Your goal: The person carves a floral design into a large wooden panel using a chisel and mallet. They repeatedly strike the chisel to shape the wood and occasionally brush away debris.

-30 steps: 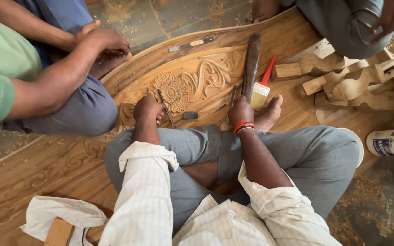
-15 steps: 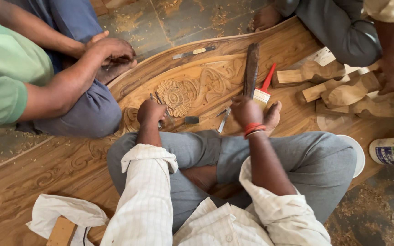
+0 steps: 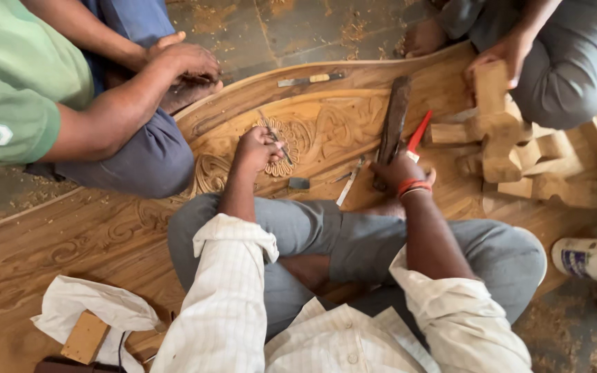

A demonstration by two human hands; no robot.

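Left hand [image 3: 257, 148] closed in a fist around a thin chisel [image 3: 275, 138], tip resting on the floral rosette of the carved wooden panel [image 3: 326, 131]. Right hand [image 3: 396, 171] curled around the lower end of a dark wooden mallet [image 3: 394, 124] lying on the panel; grip looks closed, though fingers are partly hidden. Loose chisel [image 3: 349, 190] between the hands.

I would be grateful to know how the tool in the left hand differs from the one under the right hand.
The chisel in the left hand is thin, pale and metallic, and is lifted over the carved panel. The dark wooden mallet under the right hand is far thicker and longer, and lies flat on the panel. Both point away from the person.
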